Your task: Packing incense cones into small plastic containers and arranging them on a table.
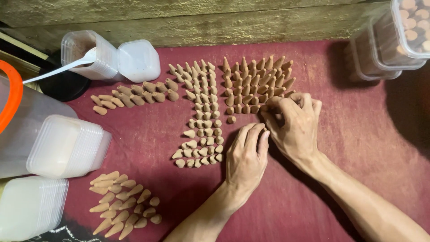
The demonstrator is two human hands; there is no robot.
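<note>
Rows of small tan cones stand upright on a dark red cloth (358,148). The right-hand block of cones (255,83) is darker; the middle block (204,116) is paler. My right hand (295,123) curls its fingers at the lower right corner of the right-hand block, touching the cones there. What its fingertips hold is hidden. My left hand (246,157) lies just below and left of it, fingers bent, next to the middle block. A single cone (231,119) stands apart between the blocks.
Larger cones lie on their sides at the upper left (134,96) and lower left (123,204). Stacked clear plastic tubs (67,148) sit at the left, an open tub with a white spoon (85,56) at the back, and filled tubs (394,40) at the upper right.
</note>
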